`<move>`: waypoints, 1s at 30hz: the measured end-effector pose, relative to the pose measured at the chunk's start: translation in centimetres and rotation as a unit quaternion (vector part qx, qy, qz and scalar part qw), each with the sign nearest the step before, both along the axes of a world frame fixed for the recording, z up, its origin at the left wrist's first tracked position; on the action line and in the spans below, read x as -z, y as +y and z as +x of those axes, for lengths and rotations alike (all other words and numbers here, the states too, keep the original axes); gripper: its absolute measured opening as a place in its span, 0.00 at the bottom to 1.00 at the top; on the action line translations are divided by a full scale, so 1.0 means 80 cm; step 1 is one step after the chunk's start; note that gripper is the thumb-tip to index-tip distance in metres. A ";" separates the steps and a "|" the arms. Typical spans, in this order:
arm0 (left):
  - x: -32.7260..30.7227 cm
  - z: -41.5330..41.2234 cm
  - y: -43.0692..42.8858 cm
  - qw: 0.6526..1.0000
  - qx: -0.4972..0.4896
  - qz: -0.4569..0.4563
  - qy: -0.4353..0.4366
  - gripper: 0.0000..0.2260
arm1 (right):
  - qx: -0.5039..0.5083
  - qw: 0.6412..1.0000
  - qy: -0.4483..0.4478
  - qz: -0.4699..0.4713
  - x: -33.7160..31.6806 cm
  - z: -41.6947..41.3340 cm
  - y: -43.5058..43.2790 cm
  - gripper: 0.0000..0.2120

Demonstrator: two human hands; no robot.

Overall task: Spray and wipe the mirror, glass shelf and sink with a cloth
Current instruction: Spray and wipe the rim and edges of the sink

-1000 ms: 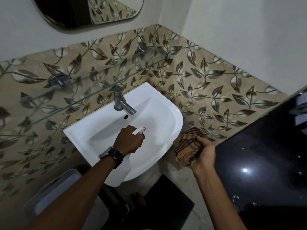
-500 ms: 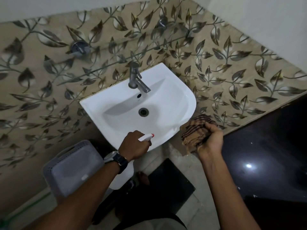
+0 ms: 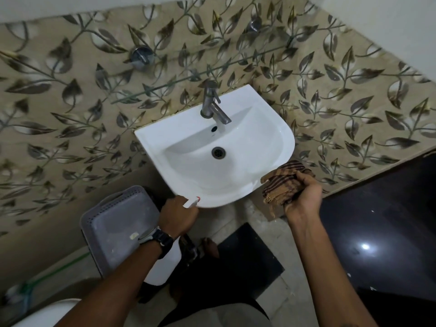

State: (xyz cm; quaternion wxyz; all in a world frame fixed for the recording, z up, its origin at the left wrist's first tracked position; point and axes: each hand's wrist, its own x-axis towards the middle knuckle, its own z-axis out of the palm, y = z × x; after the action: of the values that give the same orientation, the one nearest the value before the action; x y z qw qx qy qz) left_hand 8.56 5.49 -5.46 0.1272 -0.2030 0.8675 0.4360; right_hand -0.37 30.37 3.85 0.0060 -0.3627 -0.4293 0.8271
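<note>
A white wall sink (image 3: 266, 140) with a grey metal tap (image 3: 212, 105) and a dark drain (image 3: 218, 152) fills the middle of the view. Above it a clear glass shelf (image 3: 151, 90) runs along the leaf-patterned tiles. My left hand (image 3: 178, 217) is closed around a white spray bottle (image 3: 191, 203) with a red nozzle tip, just in front of the sink's front rim. My right hand (image 3: 303, 194) grips a bunched brown striped cloth (image 3: 283, 182) beside the sink's right front edge. The mirror is out of view.
A grey perforated plastic basket (image 3: 118, 227) stands on the floor left of the sink pedestal. A glossy black door or panel (image 3: 377, 232) fills the right. A dark mat (image 3: 247, 263) lies on the floor, and a green hose (image 3: 54, 271) runs at lower left.
The view has tilted down, so the mirror has left the frame. My left hand with the spray bottle has drawn back from over the basin to the front rim. The right hand keeps the cloth.
</note>
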 end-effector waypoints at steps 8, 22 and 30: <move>0.023 0.029 -0.044 0.992 -0.114 0.041 0.020 0.16 | -0.073 0.997 0.006 0.010 0.006 -0.002 -0.042 0.06; -0.014 0.010 -0.074 0.955 -0.277 0.069 0.086 0.10 | -0.160 0.985 -0.019 0.055 0.033 -0.024 -0.078 0.08; -0.030 -0.020 -0.092 0.923 -0.344 0.107 0.137 0.10 | -0.302 0.935 -0.002 0.186 0.042 -0.059 -0.123 0.09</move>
State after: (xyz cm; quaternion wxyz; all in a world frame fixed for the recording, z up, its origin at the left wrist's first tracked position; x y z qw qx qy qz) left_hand 6.94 -1.87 -3.03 -0.1296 -0.4126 0.7012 0.5669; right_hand -5.08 20.53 0.50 -0.1777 -0.2096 -0.6644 0.6950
